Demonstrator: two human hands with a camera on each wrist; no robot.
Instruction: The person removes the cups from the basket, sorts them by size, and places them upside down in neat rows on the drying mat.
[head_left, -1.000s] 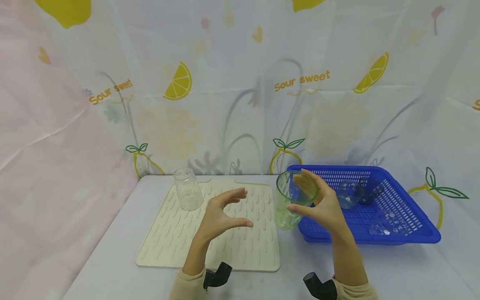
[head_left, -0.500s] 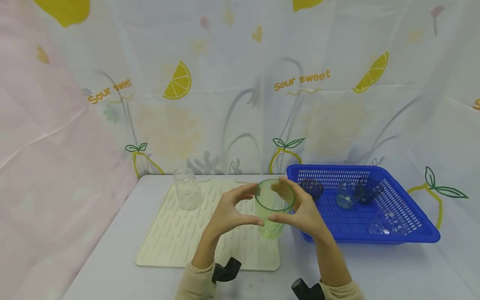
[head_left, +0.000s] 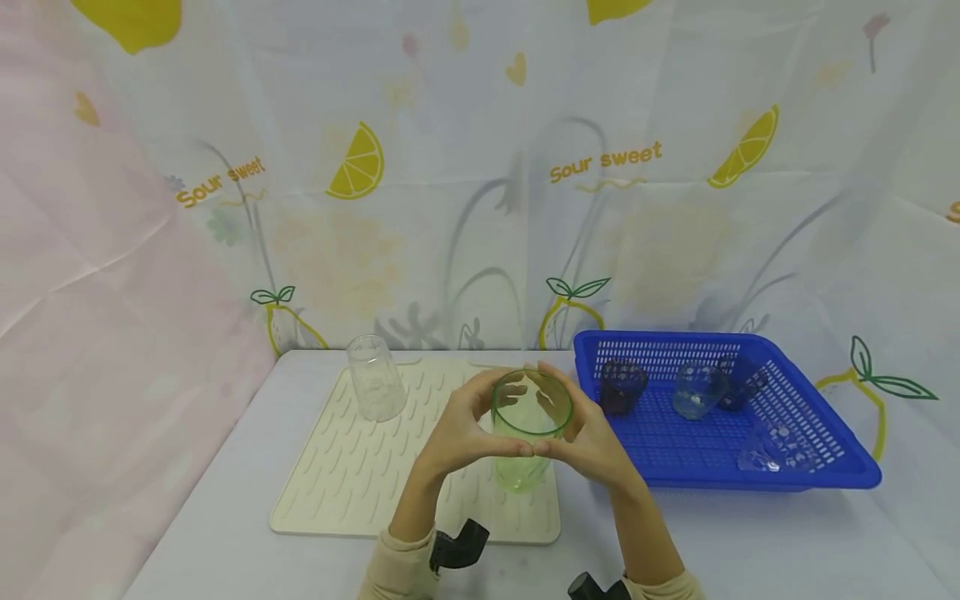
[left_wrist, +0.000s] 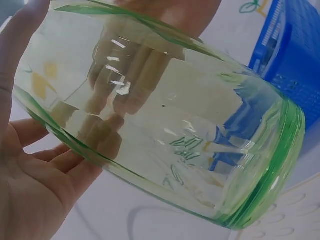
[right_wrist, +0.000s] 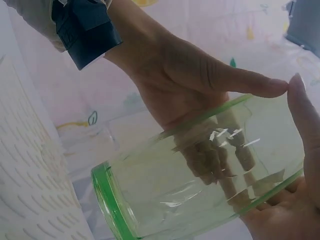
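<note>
Between both hands is a pale green drinking glass [head_left: 525, 467], its rim up and its base over the front right of the cream drying mat [head_left: 360, 492]. My left hand [head_left: 468, 425] curls round the glass's left side, and my right hand [head_left: 588, 429] grips the other side. The thumbs meet at the near side of the glass. In the left wrist view, fingers of both hands show through the clear wall of the glass [left_wrist: 165, 135]. A clear drinking glass [head_left: 377, 379] stands at the mat's back left.
A blue plastic basket [head_left: 720, 475] is right of the mat. Inside are a dark cup [head_left: 622, 387], a light blue glass [head_left: 696, 392], another dark cup [head_left: 738, 385] and a clear glass piece [head_left: 772, 450]. A lemon-print cloth [head_left: 480, 208] hangs behind the table.
My right hand has carried the green glass left from beside the basket to over the mat. My left hand has moved right and closed round it, uncovering a dark cup in the basket.
</note>
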